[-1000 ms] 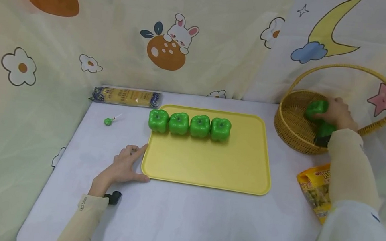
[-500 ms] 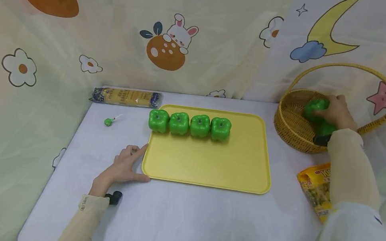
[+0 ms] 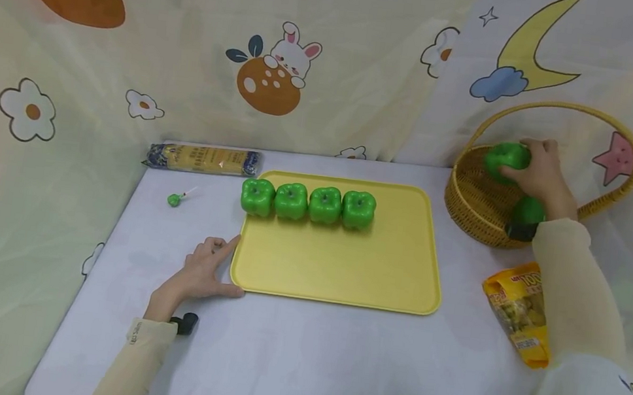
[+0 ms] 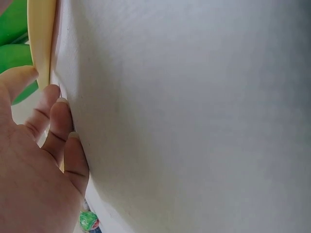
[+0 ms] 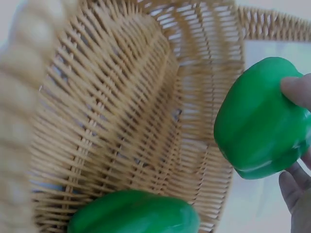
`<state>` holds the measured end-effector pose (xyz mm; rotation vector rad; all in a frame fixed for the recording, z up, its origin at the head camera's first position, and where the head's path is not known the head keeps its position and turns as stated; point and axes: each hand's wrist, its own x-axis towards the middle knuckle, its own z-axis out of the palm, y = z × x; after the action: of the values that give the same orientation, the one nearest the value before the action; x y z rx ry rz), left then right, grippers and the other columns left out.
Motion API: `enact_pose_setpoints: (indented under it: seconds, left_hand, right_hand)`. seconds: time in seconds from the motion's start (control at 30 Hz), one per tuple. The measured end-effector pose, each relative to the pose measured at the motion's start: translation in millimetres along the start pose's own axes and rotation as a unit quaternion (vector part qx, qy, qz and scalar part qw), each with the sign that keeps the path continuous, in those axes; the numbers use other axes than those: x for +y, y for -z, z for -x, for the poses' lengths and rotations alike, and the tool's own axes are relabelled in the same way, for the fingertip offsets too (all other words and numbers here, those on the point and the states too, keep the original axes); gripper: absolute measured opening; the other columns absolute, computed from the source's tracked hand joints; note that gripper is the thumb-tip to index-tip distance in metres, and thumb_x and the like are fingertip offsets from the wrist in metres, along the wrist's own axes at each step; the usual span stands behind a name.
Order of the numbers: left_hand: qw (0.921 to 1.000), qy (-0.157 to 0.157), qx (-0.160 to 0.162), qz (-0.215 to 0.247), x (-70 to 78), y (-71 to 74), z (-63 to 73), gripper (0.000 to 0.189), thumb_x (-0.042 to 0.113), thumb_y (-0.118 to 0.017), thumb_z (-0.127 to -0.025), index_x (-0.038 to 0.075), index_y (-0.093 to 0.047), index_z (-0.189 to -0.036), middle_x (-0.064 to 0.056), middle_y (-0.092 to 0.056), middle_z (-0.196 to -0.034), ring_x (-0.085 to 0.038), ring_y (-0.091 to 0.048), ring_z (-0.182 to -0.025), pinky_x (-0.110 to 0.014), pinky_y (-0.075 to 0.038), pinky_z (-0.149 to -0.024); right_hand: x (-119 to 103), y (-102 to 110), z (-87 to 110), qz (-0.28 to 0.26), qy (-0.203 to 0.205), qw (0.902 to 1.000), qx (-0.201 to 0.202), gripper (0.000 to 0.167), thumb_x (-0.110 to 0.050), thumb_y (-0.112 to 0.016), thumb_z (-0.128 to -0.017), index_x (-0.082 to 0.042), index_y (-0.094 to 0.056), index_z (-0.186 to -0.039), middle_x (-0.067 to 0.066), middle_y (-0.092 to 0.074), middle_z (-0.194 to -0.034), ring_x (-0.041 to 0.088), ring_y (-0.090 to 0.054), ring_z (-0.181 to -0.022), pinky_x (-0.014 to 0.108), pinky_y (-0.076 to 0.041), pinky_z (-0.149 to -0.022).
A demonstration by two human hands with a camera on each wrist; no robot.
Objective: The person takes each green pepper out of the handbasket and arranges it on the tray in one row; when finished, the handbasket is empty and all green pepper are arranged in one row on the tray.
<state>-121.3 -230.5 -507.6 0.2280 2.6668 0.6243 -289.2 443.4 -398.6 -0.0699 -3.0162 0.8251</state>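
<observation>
My right hand (image 3: 544, 176) grips a green bell pepper (image 3: 507, 160) at the top of the wicker basket (image 3: 466, 206). In the right wrist view that bell pepper (image 5: 262, 119) is by the basket's rim, thumb on one side and fingers beneath. Another green bell pepper (image 5: 133, 213) lies inside the basket. Several green bell peppers (image 3: 325, 205) stand in a row along the far left part of the yellow tray (image 3: 338, 266). At the tray's left edge rests my left hand (image 3: 203, 270), thumb and index finger spread and touching the rim.
A long yellow-and-blue packet (image 3: 202, 159) lies behind the tray at left. Near it is a green lollipop (image 3: 175, 200). A yellow snack bag (image 3: 522, 312) lies beside my right forearm, in front of the basket. The basket's tall handle (image 3: 565, 106) arches over my right hand.
My right hand has raised a bell pepper from inside the basket to about rim height, uncovering another one below. The left hand stays at the tray's edge.
</observation>
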Motion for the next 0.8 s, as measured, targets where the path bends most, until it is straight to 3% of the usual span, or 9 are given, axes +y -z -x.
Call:
enact_pose_setpoints:
  seconds: [0.37, 0.57, 0.8]
  left_hand:
    - [1.0000, -0.003, 0.002, 0.000, -1.8, -0.8, -1.1, 0.125, 0.074, -0.081, -0.062, 0.033, -0.017, -0.162, -0.012, -0.035, -0.142, -0.033, -0.035, -0.122, -0.060, -0.034, -0.102]
    - [1.0000, -0.002, 0.001, 0.001, -1.1, -0.5, -0.4, 0.125, 0.074, -0.081, -0.062, 0.033, -0.017, -0.162, -0.013, -0.035, -0.142, -0.033, -0.035, -0.122, -0.060, -0.034, -0.102]
    - [1.0000, -0.005, 0.005, 0.002, -0.5, -0.4, -0.6, 0.126, 0.073, -0.082, -0.062, 0.031, -0.018, -0.162, -0.013, -0.036, -0.140, -0.033, -0.035, -0.122, -0.063, -0.032, -0.104]
  right_hand:
    - [-26.1, -8.9, 25.7, -0.016, 0.039, 0.9987, 0.030, 0.075, -0.035, -0.063, -0.097, 0.005, -0.031, -0.152, 0.033, -0.021, -0.147, 0.051, -0.031, -0.126, 0.068, -0.030, -0.104]
    - [-31.3, -21.7, 42.4, -0.024, 0.080, 0.9948, 0.058, 0.070, -0.026, -0.070, -0.093, 0.005, -0.039, -0.147, 0.032, -0.028, -0.141, 0.047, -0.033, -0.118, 0.064, -0.031, -0.096]
    - [-44.0, -33.2, 61.9, -0.041, 0.116, 0.9901, 0.068, 0.067, -0.022, -0.076, -0.089, 0.006, -0.045, -0.142, 0.031, -0.033, -0.140, 0.048, -0.037, -0.121, 0.065, -0.034, -0.095]
